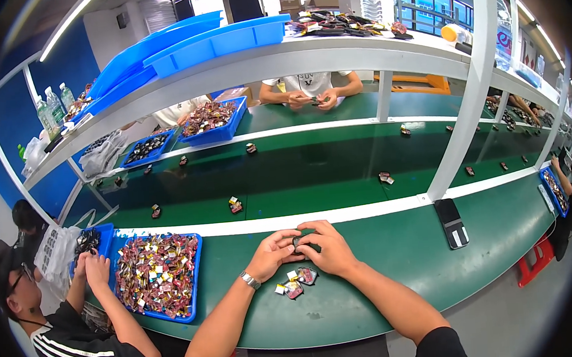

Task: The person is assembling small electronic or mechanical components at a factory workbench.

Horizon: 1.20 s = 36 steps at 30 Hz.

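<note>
My left hand [275, 253] and my right hand [328, 247] meet over the green worktop [372, 265], fingers closed round a small dark piece [296, 243]. Most of that piece is hidden by my fingers, so its exact kind does not show. Just below my hands lie a few small reddish circuit-board assemblies [294, 288] with yellow and white parts. A metal watch is on my left wrist. Left of my forearm stands a blue tray [197, 277] heaped with similar small assemblies.
A dark green conveyor belt [312, 170] carries scattered assemblies beyond a white rail. A black phone-like device [451, 223] lies to the right, beside a white post [464, 93]. A co-worker [77, 326] sits close on my left; another works across the belt. Blue trays [217, 45] rest on the shelf above.
</note>
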Available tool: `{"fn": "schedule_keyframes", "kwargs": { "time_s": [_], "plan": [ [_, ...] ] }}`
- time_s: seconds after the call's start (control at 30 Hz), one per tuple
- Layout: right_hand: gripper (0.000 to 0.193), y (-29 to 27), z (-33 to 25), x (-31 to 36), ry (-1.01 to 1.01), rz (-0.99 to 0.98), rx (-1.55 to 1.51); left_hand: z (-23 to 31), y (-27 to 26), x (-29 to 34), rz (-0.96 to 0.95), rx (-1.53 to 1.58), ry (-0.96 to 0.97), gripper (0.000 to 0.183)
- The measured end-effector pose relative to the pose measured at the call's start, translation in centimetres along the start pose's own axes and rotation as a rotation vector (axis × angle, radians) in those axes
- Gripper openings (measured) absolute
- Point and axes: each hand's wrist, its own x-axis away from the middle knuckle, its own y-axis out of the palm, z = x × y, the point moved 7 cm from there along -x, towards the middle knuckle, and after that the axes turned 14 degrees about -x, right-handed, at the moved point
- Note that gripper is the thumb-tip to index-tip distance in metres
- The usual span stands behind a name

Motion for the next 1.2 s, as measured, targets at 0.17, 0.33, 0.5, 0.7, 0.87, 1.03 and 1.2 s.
{"fn": "schedule_keyframes", "kwargs": {
  "time_s": [0.17, 0.33, 0.5, 0.7, 0.87, 1.03, 1.2],
  "plan": [
    [0.01, 0.3, -0.1, 0.0, -0.033, -0.071, -0.055, -0.5, 0.0, 0.0, 0.052, -0.114, -0.064, 0.029],
    [0.009, 0.0, -0.6, 0.1, -0.039, -0.007, 0.028, -0.2, 0.2, 0.1, 0.073, -0.069, -0.046, 0.028],
    [0.01, 0.9, -0.5, 0.4, -0.076, 0.057, 0.067, -1.0, -0.3, 0.0, 0.077, -0.034, -0.035, 0.025],
    [0.013, 0.9, -0.4, 0.6, -0.064, 0.134, 0.069, -0.5, 0.0, 0.0, 0.083, -0.033, -0.033, 0.026],
    [0.014, 1.3, 0.5, 0.7, 0.065, 0.171, -0.057, -0.3, -0.2, 0.3, 0.106, -0.044, -0.027, 0.025],
    [0.013, 1.3, 1.5, 0.8, 0.124, 0.151, -0.107, -0.2, 0.0, 0.2, 0.122, -0.062, -0.038, 0.024],
    [0.014, 1.2, 1.0, 0.8, 0.033, 0.133, -0.119, -0.6, -0.5, 0.4, 0.117, -0.019, -0.019, 0.024]
  ]
}}
